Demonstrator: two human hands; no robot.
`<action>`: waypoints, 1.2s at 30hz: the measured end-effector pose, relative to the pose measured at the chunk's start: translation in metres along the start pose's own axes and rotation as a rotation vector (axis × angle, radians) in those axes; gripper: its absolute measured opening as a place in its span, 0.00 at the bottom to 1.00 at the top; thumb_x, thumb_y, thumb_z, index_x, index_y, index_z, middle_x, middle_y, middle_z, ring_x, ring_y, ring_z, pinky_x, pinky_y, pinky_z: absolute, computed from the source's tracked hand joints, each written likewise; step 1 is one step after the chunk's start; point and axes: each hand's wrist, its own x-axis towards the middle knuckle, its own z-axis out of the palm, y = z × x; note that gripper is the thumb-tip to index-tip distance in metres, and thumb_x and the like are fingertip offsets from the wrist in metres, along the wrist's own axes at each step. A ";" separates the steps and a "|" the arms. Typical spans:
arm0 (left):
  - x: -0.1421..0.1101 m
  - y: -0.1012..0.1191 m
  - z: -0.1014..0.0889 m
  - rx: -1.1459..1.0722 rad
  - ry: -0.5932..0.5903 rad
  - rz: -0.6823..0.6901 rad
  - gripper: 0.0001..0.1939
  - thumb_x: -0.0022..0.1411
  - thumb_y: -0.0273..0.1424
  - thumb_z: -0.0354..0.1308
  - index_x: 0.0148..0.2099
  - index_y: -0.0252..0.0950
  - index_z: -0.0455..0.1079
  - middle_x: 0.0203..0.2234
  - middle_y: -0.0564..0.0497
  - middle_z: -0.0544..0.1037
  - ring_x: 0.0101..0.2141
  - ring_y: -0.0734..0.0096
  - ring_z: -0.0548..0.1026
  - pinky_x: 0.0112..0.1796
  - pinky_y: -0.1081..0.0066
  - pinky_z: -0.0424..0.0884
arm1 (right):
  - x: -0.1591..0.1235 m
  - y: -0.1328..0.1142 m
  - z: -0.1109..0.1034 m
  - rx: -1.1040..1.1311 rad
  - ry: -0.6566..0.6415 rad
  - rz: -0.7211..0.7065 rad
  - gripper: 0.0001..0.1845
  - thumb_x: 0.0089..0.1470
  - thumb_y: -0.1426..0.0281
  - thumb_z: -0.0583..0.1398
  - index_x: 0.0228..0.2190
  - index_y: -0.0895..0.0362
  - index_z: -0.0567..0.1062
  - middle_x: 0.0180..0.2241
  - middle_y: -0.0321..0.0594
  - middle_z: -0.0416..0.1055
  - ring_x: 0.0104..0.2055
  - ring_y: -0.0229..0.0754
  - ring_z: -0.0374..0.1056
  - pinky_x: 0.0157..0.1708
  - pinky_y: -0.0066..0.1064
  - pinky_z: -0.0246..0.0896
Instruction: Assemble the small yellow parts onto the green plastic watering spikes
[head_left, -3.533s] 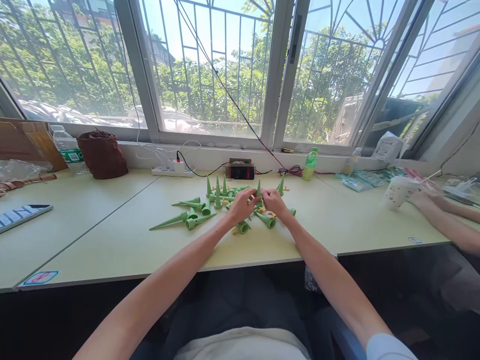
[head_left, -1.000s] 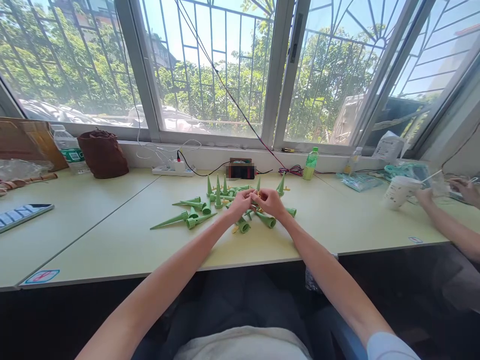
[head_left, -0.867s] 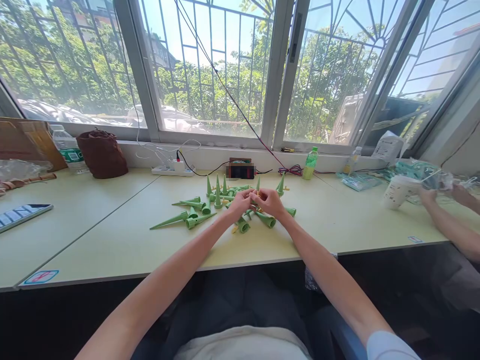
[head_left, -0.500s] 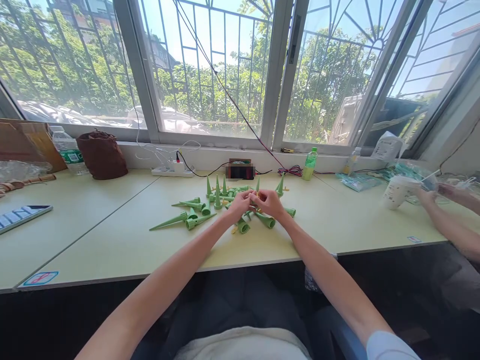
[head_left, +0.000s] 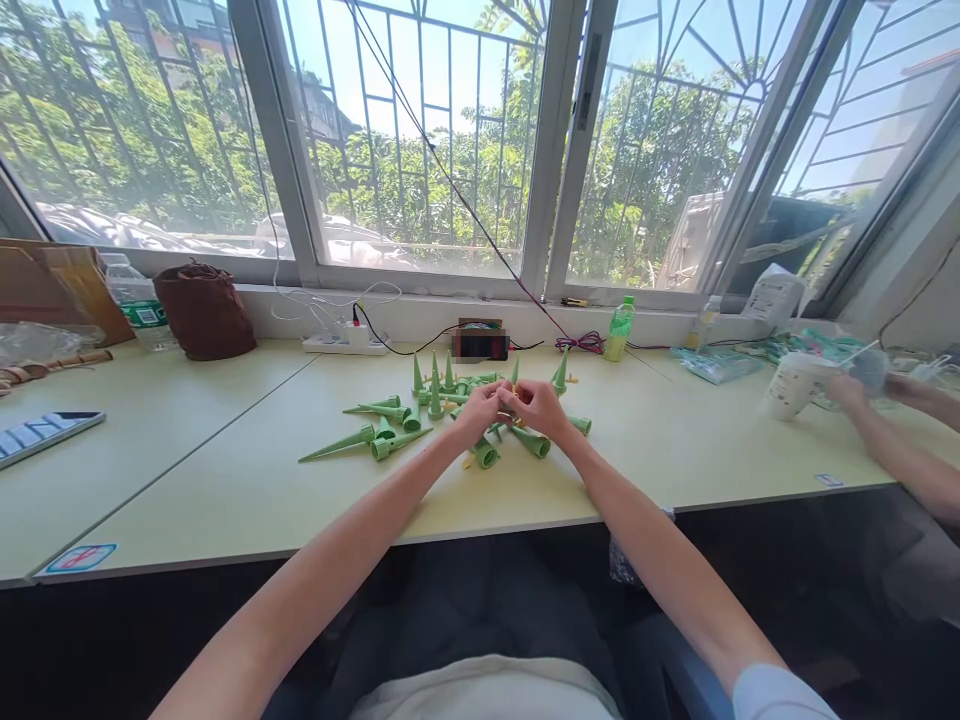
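Note:
My left hand (head_left: 481, 412) and my right hand (head_left: 541, 408) meet over a pile of green plastic plant-watering spikes. Pinched between their fingertips is one green spike (head_left: 515, 368), its point upward, with a bit of yellow by the fingers; its lower part is hidden. Several spikes stand upright behind, among them a spike with its tip up (head_left: 435, 388) and another (head_left: 561, 372) with a yellow piece at its side. Others lie on the table, such as a long spike (head_left: 337, 444) on the left and one with its hollow end (head_left: 487, 455) toward me.
On the pale table (head_left: 225, 480) stand a brown bag (head_left: 204, 312), a power strip (head_left: 345, 343), a dark device (head_left: 482, 345) and a green bottle (head_left: 619, 328). A phone (head_left: 49, 437) lies far left. At right, a co-worker's hands (head_left: 847, 392) work beside a white cup (head_left: 796, 385).
My hands stay almost still around the spike. At the right, the co-worker's hands have shifted slightly with clear plastic.

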 end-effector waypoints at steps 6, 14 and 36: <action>0.000 0.002 0.000 -0.020 -0.017 -0.009 0.25 0.49 0.52 0.64 0.32 0.32 0.69 0.24 0.53 0.72 0.23 0.77 0.71 0.25 0.72 0.73 | 0.000 -0.001 0.000 -0.006 -0.020 0.012 0.27 0.55 0.50 0.55 0.17 0.56 0.56 0.16 0.30 0.51 0.22 0.32 0.48 0.23 0.27 0.44; 0.001 -0.001 -0.001 0.048 0.016 0.062 0.24 0.50 0.49 0.65 0.36 0.34 0.65 0.25 0.53 0.73 0.26 0.74 0.74 0.27 0.70 0.75 | 0.002 0.003 0.002 -0.019 -0.069 0.009 0.30 0.60 0.48 0.47 0.21 0.58 0.68 0.17 0.33 0.60 0.22 0.34 0.54 0.25 0.27 0.49; 0.002 -0.005 0.006 0.206 0.083 0.070 0.15 0.63 0.36 0.54 0.30 0.40 0.51 0.15 0.61 0.60 0.14 0.81 0.57 0.17 0.78 0.52 | 0.002 0.017 0.009 -0.092 -0.090 0.002 0.34 0.61 0.47 0.45 0.16 0.57 0.65 0.17 0.37 0.66 0.22 0.36 0.57 0.26 0.27 0.49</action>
